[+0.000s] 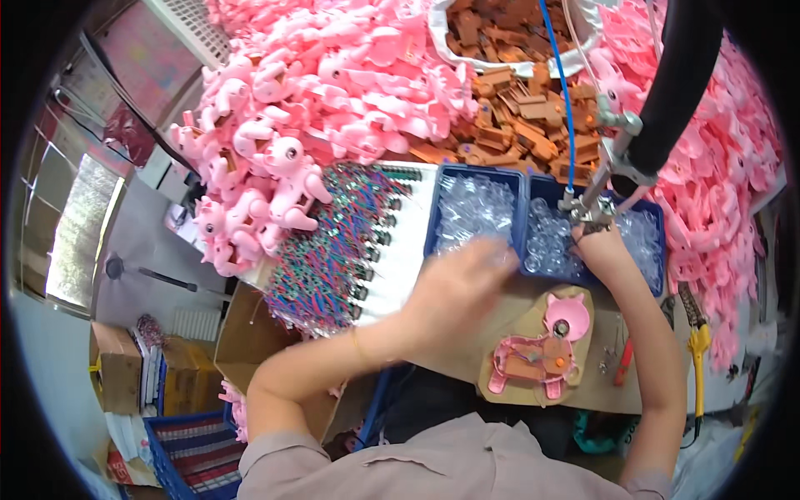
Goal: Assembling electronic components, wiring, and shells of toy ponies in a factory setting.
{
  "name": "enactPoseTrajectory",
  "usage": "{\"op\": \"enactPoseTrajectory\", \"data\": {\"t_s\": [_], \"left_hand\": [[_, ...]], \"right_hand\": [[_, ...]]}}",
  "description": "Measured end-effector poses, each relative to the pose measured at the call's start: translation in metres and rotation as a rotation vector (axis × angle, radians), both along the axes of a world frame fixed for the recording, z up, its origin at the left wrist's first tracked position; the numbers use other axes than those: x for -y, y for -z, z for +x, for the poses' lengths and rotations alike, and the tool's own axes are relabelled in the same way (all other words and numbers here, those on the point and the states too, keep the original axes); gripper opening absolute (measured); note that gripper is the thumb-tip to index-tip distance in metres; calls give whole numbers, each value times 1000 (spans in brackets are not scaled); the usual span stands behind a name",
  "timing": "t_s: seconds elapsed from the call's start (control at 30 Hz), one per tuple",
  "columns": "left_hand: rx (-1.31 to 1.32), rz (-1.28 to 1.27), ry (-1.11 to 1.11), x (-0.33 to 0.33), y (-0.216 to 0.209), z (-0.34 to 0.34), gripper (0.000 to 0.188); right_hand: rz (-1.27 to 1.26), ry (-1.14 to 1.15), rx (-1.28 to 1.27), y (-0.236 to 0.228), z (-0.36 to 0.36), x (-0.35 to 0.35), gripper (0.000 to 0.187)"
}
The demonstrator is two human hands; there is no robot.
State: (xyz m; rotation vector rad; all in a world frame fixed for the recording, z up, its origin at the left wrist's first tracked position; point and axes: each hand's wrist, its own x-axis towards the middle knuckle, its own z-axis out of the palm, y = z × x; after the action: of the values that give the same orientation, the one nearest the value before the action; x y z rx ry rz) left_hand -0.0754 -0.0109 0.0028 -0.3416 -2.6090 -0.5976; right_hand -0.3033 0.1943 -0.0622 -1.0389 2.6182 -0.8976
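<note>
Fingers of the right hand [602, 250] grip a hanging pneumatic screwdriver [593, 204] over a blue tray [660, 218] of clear parts; left hand [462, 279], blurred, grip unclear. Below the grip lies an open pink toy half [542, 354]; a swinging tool could scatter parts.

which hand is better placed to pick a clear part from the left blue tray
Left. The left hand is already at the near edge of the left blue tray of clear parts, while the right hand is up at the hanging tool over the other tray.
</note>
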Motion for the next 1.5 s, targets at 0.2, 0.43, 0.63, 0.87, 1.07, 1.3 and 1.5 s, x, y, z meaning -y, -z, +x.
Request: {"op": "enactPoseTrajectory", "data": {"t_s": [0.2, 0.43, 0.63, 0.87, 1.07, 1.3, 1.5], "left_hand": [[-250, 339, -646, 196, -47, -162, 24], [-265, -766, -818, 281, -9, -213, 13], [-229, -848, -546, 237, -47, -171, 9], [112, -449, -608, 224, 3, -90, 30], [-65, -190, -451, 185, -33, 41, 31], [-197, 1209, -327, 54, -2, 58, 15], [-130, 1167, -360, -2, 7, 63, 19]], "right_hand": [[249, -327, -690, -3, 3, -2, 8], [71, -142, -551, 5, 13, 1, 16], [13, -112, -448, -13, 30, -17, 17], [-533, 294, 154, -43, 51, -31, 13], [-583, 385, 572, -61, 131, -100, 33], [-525, 462, 953, -52, 198, -122, 30], [91, 102, -130, -38, 207, -107, 32]]}}
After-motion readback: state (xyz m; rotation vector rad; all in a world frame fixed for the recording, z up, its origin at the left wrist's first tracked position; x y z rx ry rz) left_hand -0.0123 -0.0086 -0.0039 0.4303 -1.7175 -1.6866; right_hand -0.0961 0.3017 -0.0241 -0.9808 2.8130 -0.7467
